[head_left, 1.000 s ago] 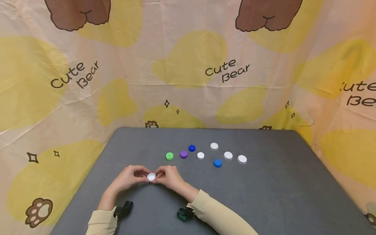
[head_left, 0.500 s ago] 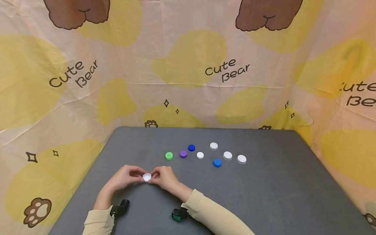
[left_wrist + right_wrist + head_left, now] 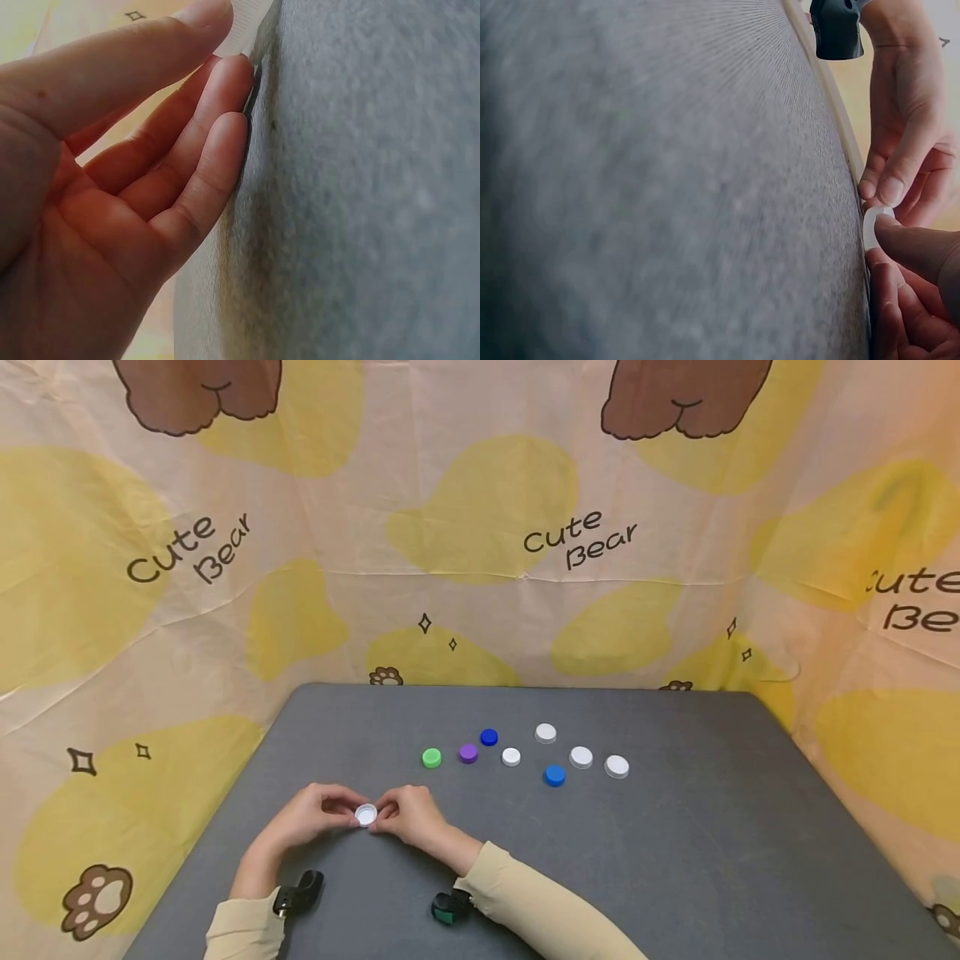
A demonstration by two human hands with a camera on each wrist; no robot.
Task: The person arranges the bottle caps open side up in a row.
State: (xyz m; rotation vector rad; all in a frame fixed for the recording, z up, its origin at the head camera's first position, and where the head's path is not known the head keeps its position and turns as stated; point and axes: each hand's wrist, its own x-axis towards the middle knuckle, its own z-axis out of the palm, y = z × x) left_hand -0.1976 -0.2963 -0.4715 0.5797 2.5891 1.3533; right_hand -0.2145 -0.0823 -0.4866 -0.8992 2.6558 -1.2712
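Note:
A white bottle cap [image 3: 366, 814] with its hollow side up is pinched between both hands at the table's left part. My left hand [image 3: 303, 816] grips its left side by thumb and fingers, and my right hand [image 3: 415, 818] pinches its right side. In the right wrist view the cap [image 3: 871, 226] shows as a pale curved rim between the left thumb and the right thumb, close to the tabletop. The left wrist view shows the left palm and curled fingers [image 3: 176, 172] beside the grey surface; I cannot make out the cap there.
Behind the hands lie a green cap [image 3: 431, 758], a purple cap [image 3: 468, 753], a dark blue cap [image 3: 489, 737], a blue cap [image 3: 555, 775] and several white caps [image 3: 581, 757]. A patterned cloth [image 3: 480, 543] surrounds the grey table [image 3: 675, 860].
Both hands have moved a little to the left with the white bottle cap held between them. The other caps stay where they were.

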